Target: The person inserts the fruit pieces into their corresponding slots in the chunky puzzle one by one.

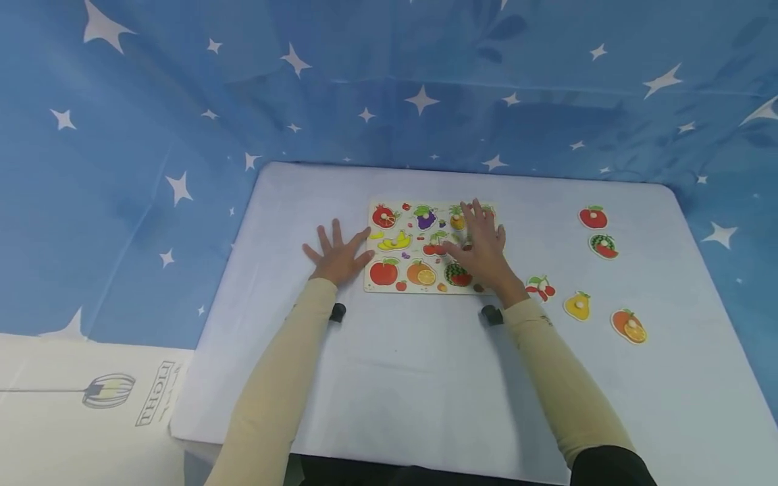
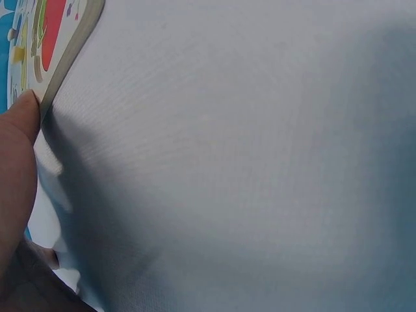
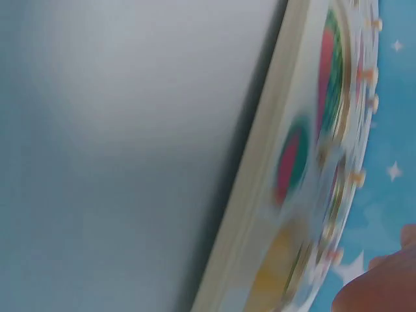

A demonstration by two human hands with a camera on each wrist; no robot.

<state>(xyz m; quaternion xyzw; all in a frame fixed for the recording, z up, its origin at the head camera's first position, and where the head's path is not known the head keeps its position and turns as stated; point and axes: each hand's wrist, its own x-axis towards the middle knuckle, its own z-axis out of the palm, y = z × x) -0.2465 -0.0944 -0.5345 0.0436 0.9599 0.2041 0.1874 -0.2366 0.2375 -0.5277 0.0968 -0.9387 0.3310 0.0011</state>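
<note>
A fruit puzzle board [image 1: 419, 291] with small knobs on its pieces lies on the white table. My left hand [image 1: 340, 260] is beside its left edge, fingers spread. In the left wrist view the thumb [image 2: 23, 123] touches the board's corner. Over the right part of the board is my right hand [image 1: 484, 253], fingers extended and apart, hiding some of the fruit. Grapes [image 1: 425, 217], bananas [image 1: 396, 241], cherries [image 1: 434, 248] and an orange [image 1: 422, 273] show on the board. The right wrist view catches the board's thick edge [image 3: 260, 143], blurred.
Loose fruit pieces lie right of the board: a red fruit [image 1: 593, 217], a watermelon [image 1: 604, 246], cherries [image 1: 541, 288], a pear [image 1: 578, 306] and an orange [image 1: 629, 327]. A blue star-patterned cloth [image 1: 389, 61] hangs behind the table [image 1: 389, 391].
</note>
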